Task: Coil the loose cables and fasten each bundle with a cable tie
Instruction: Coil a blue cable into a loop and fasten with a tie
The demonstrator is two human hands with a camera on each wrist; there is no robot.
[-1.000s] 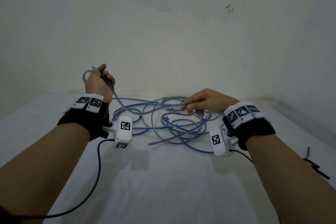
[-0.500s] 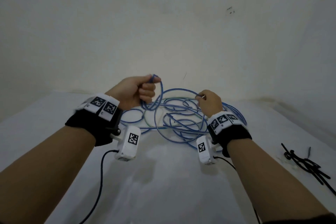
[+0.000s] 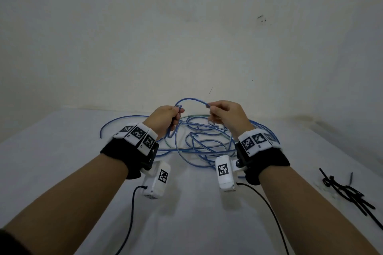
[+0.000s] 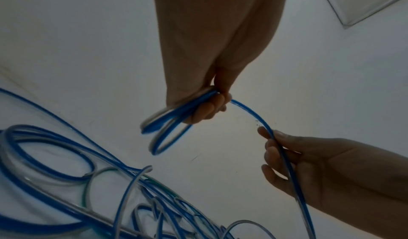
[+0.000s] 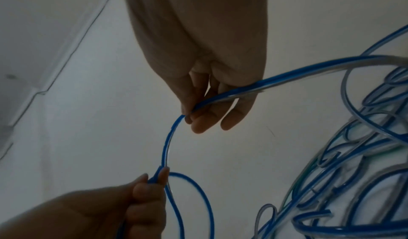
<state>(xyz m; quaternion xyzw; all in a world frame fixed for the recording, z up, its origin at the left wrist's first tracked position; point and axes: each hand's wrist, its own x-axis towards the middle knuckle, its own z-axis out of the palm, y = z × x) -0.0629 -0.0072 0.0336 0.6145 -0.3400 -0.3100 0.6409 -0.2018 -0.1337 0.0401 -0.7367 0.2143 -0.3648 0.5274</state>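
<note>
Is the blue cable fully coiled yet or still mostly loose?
Mostly loose. The left hand holds only a couple of small loops; the rest of the blue cable sprawls tangled on the table.

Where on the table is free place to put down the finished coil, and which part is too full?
Bare table lies between the two forearms, in front of the tangled cables. Another bare stretch runs along the left edge, left of the left hand. The far middle, under both hands, is crowded with loops. The cable ties occupy the right edge.
</note>
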